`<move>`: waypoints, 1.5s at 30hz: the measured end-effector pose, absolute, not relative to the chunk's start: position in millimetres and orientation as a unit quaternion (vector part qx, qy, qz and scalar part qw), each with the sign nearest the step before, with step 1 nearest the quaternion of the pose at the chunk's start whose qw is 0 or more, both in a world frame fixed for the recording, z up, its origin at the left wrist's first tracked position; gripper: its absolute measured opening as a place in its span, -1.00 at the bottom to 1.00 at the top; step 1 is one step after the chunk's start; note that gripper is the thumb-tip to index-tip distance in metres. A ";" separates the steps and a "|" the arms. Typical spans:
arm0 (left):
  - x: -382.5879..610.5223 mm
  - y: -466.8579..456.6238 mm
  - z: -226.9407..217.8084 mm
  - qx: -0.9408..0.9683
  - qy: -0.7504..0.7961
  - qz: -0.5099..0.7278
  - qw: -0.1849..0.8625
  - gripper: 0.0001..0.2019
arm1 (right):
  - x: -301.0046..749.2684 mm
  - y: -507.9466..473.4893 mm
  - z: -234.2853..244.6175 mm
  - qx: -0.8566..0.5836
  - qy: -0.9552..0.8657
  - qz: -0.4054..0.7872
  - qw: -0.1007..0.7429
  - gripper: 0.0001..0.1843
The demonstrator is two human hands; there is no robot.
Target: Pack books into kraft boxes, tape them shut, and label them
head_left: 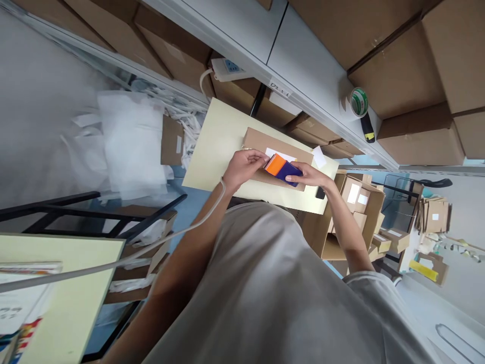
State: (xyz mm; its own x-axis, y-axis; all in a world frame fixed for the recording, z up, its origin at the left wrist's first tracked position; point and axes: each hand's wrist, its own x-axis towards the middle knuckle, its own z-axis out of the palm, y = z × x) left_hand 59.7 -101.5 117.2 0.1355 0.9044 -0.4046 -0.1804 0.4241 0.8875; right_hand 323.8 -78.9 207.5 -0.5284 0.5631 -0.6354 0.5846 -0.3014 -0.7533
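Note:
A small orange and dark-blue box (278, 169) is held over a flat brown carton (261, 137) on the pale yellow tabletop (216, 131). My right hand (308, 174) is closed around the blue end, thumb on top. At the orange end, my left hand (247, 166) has its fingertips pinched together; what lies between them, if anything, is too small to make out. A white label (271, 152) shows on the carton behind the small box. Near the table's right side lies a white slip of paper (319, 156).
A shelf (314, 65) runs above the table, bearing a tape roll (358, 102), a black-and-yellow cutter (367, 127) and large cartons. A power strip (231, 70) hangs under it. An open carton (373, 217) with boxes stands right. A grey cable (170, 236) crosses my left forearm.

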 end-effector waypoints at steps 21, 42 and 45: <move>-14.3 -87.3 47.3 0.298 0.647 0.469 0.522 -0.87 | 315.2 -32.9 230.2 0.489 0.607 -0.599 0.186 -0.18; 32.7 -99.8 28.9 0.336 0.703 0.434 0.453 -0.76 | 313.4 -38.6 220.5 0.501 0.588 -0.613 0.168 -0.19; 39.3 -101.7 49.1 0.384 0.690 0.426 0.442 -0.80 | 315.8 -37.5 216.8 0.495 0.585 -0.622 0.162 -0.22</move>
State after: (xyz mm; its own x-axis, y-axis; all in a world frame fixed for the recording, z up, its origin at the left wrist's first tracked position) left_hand 39.3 -101.7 49.1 -0.3145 0.9060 -0.2832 0.1525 0.3427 0.9270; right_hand 315.8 -37.5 216.8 -0.4573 0.3770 -0.8055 0.7810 -0.2631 -0.5665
